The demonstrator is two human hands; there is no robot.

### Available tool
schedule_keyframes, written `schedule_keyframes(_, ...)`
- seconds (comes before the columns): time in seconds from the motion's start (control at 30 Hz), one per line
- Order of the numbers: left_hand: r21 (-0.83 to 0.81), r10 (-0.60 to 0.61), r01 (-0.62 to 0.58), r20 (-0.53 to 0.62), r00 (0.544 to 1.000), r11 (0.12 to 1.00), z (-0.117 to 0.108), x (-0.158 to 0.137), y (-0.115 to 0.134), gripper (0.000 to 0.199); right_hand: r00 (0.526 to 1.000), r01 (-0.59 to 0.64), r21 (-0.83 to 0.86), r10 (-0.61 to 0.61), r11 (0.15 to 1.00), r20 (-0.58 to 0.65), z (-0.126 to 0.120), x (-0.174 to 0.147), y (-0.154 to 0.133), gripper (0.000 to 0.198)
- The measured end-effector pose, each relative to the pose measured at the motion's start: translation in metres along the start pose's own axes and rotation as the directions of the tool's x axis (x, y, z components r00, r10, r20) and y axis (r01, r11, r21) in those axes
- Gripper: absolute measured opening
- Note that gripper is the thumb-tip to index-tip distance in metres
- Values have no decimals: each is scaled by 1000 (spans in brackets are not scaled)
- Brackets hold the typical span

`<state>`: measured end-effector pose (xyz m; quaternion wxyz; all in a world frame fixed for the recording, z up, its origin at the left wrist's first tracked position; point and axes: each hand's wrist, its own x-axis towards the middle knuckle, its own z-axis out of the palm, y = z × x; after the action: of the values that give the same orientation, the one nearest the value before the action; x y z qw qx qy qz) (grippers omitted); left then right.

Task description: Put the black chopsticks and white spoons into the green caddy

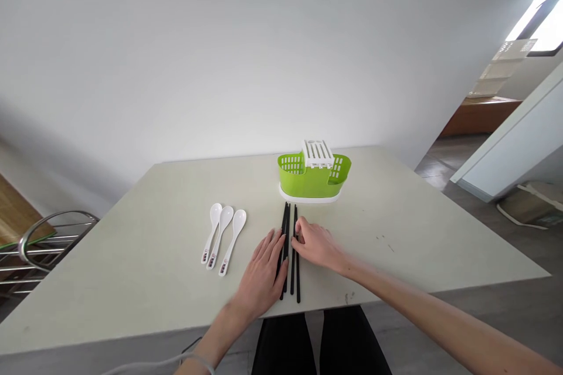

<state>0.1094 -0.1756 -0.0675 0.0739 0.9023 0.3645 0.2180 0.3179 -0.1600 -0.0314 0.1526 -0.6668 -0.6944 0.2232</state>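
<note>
Several black chopsticks lie side by side on the pale table, pointing away from me. My left hand rests with fingers stretched out over the left group of them, covering part of their length. Curled fingers of my right hand close at the upper part of the right pair, with thumb and forefinger on a chopstick. Left of my hands are three white spoons, bowls facing away from me and printed marks on their handles. Just beyond the chopstick tips stands a green utensil basket with a white slotted top and white base.
The pale table backs onto a white wall. Its front edge runs just ahead of my legs. At the lower left is a metal rack, with a cable near my left wrist. A doorway opens at right.
</note>
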Motion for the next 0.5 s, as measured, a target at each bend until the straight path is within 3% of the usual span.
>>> schedule_keyframes(0.27, -107, -37, 36, -6, 999, 994, -16, -3, 6, 56, 1000, -12, -85, 14, 996, 18, 1, 9, -8, 15)
schedule_keyframes(0.5, -157, -29, 24, -30, 999, 987, -38, -13, 5, 43, 998, -33, -78, 36, 996, 44, -4, 6, 5, 17)
